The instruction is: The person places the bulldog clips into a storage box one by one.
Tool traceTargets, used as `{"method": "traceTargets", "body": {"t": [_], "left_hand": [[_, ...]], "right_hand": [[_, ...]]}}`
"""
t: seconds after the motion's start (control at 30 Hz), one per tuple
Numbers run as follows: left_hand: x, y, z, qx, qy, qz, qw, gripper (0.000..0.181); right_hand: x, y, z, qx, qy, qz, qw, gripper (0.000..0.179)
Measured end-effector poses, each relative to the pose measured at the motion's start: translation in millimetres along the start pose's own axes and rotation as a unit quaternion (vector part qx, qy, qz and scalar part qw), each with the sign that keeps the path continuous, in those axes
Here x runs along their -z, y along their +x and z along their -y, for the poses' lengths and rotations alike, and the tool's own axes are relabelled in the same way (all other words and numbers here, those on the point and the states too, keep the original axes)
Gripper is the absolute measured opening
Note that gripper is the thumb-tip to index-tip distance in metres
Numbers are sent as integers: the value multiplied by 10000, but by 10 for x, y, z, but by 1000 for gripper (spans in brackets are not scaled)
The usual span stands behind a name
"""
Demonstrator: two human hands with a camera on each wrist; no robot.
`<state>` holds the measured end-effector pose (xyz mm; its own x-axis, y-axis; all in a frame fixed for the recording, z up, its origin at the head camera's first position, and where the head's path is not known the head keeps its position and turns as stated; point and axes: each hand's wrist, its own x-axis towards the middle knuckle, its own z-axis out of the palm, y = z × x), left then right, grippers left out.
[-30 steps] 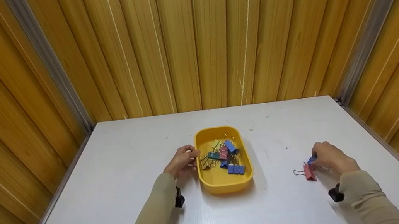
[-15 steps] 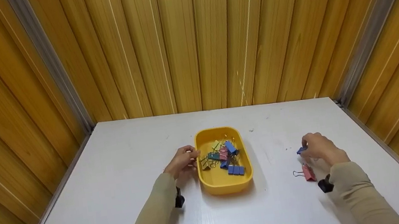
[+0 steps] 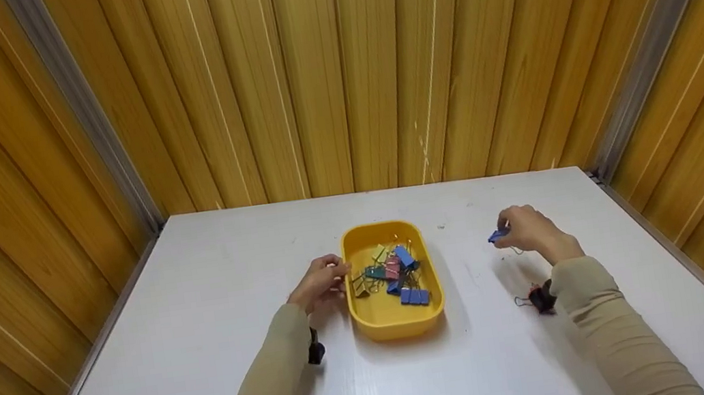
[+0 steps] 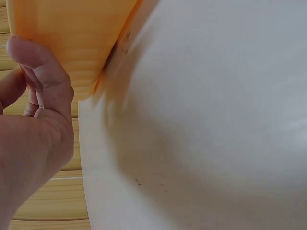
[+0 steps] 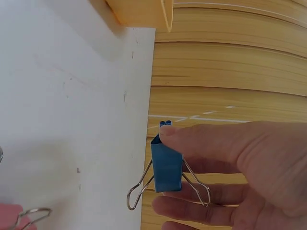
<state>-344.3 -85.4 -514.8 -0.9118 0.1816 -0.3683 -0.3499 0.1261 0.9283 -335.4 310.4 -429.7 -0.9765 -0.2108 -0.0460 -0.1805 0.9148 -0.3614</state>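
Note:
In the head view my left hand (image 3: pixel 321 283) holds the left rim of a yellow plastic tray (image 3: pixel 401 330); its fingers lie against the outer wall in the left wrist view. Inside are binder clips in several colours, among them a blue one (image 3: pixel 415 297), a pink one (image 3: pixel 392 267) and a green one (image 3: pixel 375 273). My right hand (image 3: pixel 532 232), raised above the table to the right, pinches a blue binder clip (image 5: pixel 167 167) between thumb and fingers, its wire handles spread. A pink binder clip (image 5: pixel 10 215) lies below, mostly hidden behind the wrist camera in the head view.
The white tabletop (image 3: pixel 222 353) carries the tray near its middle. Yellow wood-patterned walls (image 3: pixel 362 72) rise behind and on both sides, with grey metal posts (image 3: pixel 81 111) at the corners. A black wrist camera (image 3: pixel 540 298) hangs under the right wrist.
My right hand has lifted the blue binder clip away from beside the pink one and carried it left and toward the back. My left hand has stayed on the tray.

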Motion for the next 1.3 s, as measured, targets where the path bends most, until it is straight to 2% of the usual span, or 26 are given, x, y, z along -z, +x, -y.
{"method": "traceTargets", "body": {"t": [0.63, 0.87, 0.97, 1.17, 1.3], "left_hand": [[-9, -26, -3, 77, -29, -9, 10000, 11], [-12, -44, 5, -53, -30, 41, 10000, 12], [-6, -52, 10, -62, -49, 25, 10000, 13], [-7, -46, 21, 92, -46, -58, 9999, 12], [3, -43, 51, 204, -28, -98, 9997, 10]], "right_hand": [[-9, 294, 464, 269, 144, -37, 9995, 37], [-16, 344, 654, 510, 8, -258, 9984, 37], [-35, 380, 762, 663, -42, -343, 9972, 37], [-113, 449, 1035, 734, 134, -216, 9970, 39], [-215, 489, 1220, 919, 190, -187, 9954, 40]]}}
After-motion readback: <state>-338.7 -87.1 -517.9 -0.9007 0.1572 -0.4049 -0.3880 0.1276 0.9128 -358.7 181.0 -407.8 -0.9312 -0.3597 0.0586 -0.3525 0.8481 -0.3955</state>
